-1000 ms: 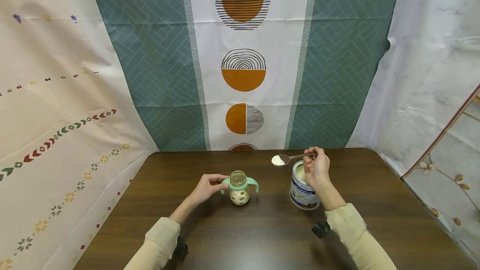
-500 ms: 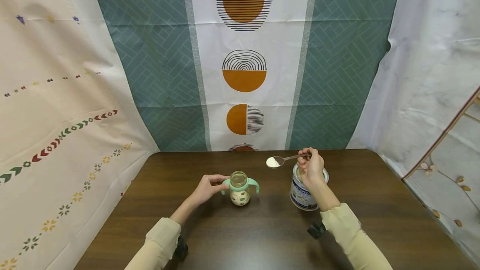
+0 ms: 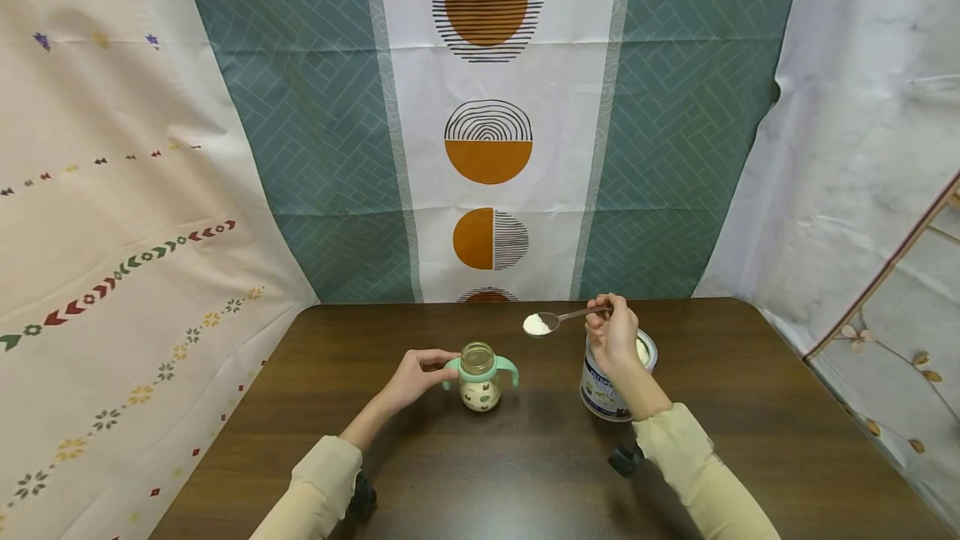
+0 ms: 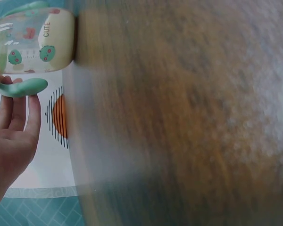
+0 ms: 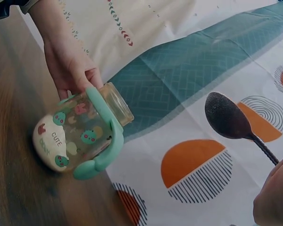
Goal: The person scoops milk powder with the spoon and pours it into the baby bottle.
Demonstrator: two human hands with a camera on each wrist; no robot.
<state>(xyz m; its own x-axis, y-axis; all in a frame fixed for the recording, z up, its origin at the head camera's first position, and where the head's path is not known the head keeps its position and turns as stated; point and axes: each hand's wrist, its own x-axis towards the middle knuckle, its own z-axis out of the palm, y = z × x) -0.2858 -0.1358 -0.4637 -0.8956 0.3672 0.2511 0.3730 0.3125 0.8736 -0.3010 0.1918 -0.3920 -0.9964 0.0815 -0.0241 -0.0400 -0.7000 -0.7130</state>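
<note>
A baby bottle point(image 3: 480, 395) with a mint-green collar and two side handles stands upright on the table, its mouth uncapped. My left hand point(image 3: 412, 377) grips its left handle; the left wrist view shows thumb and fingers around that green handle point(image 4: 24, 88). Cactus prints and the word "CUTE" mark the clear bottle wall. Higher up and to the right, my right hand point(image 3: 615, 338) pinches a brown spoon point(image 3: 551, 321) by its handle. White powder point(image 3: 535, 325) fills the spoon's bowl, which is level and between bottle and tin. In the right wrist view only the spoon's dark underside point(image 5: 226, 115) shows.
An open white-and-blue tin point(image 3: 600, 390) with pale powder inside stands behind the right wrist, partly covered by it. The dark wooden table point(image 3: 495, 473) ends at a patterned cloth backdrop point(image 3: 517, 182), with more cloth at both sides.
My right hand has carried the loaded spoon leftward, away from over the tin and closer to the bottle. The left hand and the bottle have stayed in place.
</note>
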